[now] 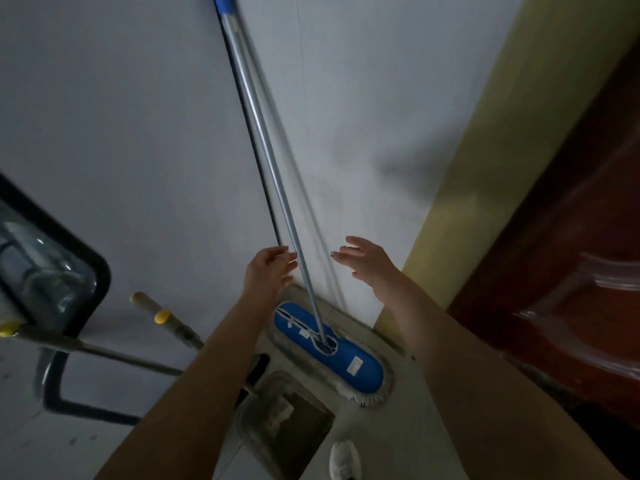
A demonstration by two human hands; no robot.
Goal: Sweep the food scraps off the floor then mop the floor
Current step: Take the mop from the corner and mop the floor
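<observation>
Right at the near edge a white shoe point(341, 459) stands on the pale tiled floor point(408, 427), with a grey dustpan-like tray point(287, 417) just left of it, too dim to tell what it holds. Further left, two grey handles with yellow bands point(166, 320) slant up from beside it. Just beyond the tray, the flat blue mop head with a white fringe point(360, 368) lies on the floor in the corner, and its long silver metal pole point(263, 150) leans up against the white wall point(138, 116) to a blue grip point(221, 1) at the far top. Both bare forearms reach in toward the pole. The left hand point(268, 271) is spread, its fingers point(287, 256) loose and just beside the pole, possibly brushing it; blur hides whether they touch. The right hand point(363, 261) is also spread, its fingers point(346, 252) released and holding nothing, apart from the pole on its right side. A dark brown wooden door point(571, 271) fills the far right. The mop looks light and stiff in the pole, with a head that probably pivots and flops, so the smooth metal may slip. A firm wrap of both hands low on the pole, one above the other, should keep the head from swinging.
</observation>
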